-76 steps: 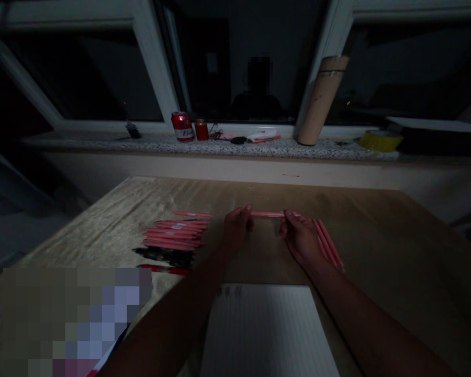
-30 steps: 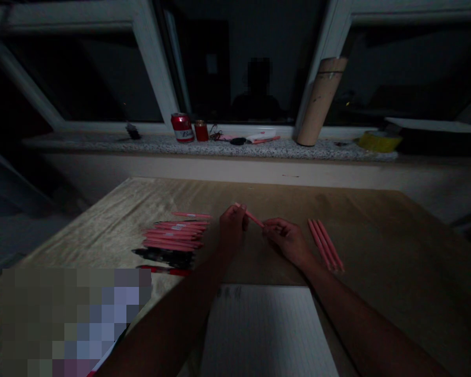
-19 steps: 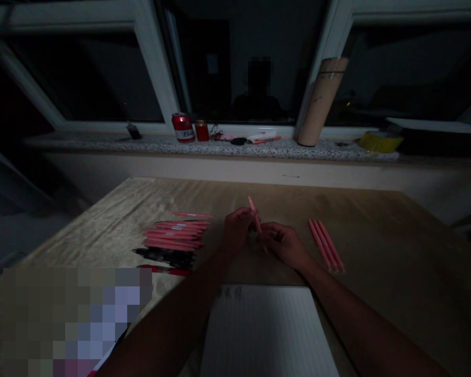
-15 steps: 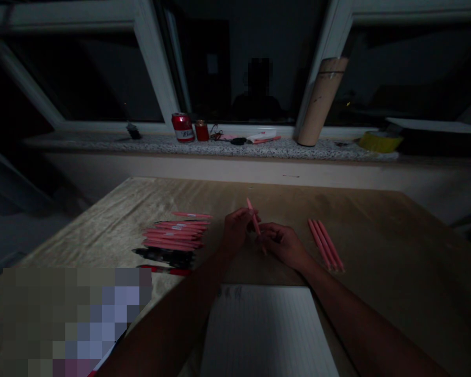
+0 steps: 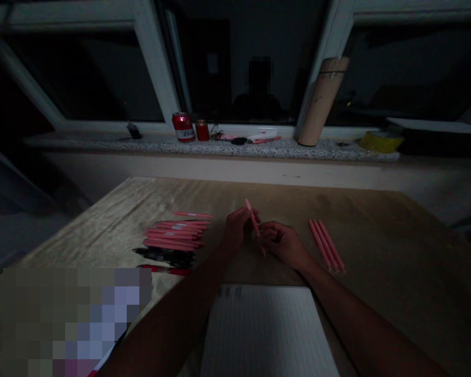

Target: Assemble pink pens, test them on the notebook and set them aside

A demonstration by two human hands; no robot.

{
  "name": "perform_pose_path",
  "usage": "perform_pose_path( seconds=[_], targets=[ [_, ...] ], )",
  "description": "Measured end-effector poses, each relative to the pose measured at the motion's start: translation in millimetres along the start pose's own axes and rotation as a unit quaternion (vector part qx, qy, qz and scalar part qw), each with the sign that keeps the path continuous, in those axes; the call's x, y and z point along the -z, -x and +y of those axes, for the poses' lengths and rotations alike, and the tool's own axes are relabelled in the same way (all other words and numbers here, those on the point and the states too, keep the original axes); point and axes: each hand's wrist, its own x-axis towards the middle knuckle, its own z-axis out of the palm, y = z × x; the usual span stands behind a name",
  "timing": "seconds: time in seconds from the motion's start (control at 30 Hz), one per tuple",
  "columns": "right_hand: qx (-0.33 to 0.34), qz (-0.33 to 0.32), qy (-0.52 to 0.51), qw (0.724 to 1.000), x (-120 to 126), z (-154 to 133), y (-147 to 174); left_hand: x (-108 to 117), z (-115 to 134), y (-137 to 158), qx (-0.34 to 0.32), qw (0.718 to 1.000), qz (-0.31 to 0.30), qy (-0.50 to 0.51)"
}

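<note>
Between my two hands a pink pen (image 5: 254, 220) is held at a tilt, its upper end pointing away from me. My left hand (image 5: 236, 226) pinches it near the upper part. The fingers of my right hand (image 5: 284, 242) are closed around its lower end, partly hiding it. Left of my hands lies a pile of pink pens (image 5: 176, 234), some with white labels, with one pink pen (image 5: 192, 214) apart behind it. Three pink pens (image 5: 325, 245) lie side by side to the right. A lined notebook (image 5: 269, 330) with a few marks at its top is under my forearms.
Black pens (image 5: 167, 256) and a red pen (image 5: 167, 270) lie in front of the pink pile. On the granite windowsill (image 5: 153, 145) stand a red can (image 5: 183, 127), a small red jar (image 5: 201, 130), a tall wooden-looking cylinder (image 5: 322, 102) and yellow tape (image 5: 380, 142).
Almost nothing differs. Both hands keep the pink pen in nearly the same place, with only a very slight shift of the fingers and pen.
</note>
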Motion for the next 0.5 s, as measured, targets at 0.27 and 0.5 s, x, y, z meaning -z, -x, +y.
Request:
perform_pose_path(
  seconds=[0.27, 0.5],
  targets=[
    [-0.006, -0.022, -0.005, 1.000, 0, 3, 0, -3, 8, 3, -0.017, 0.996, 0.032, -0.083],
    [-0.001, -0.026, 0.017, 1.000, 0, 1, 0, -8, 12, 4, -0.009, 0.993, 0.058, -0.098]
  ],
)
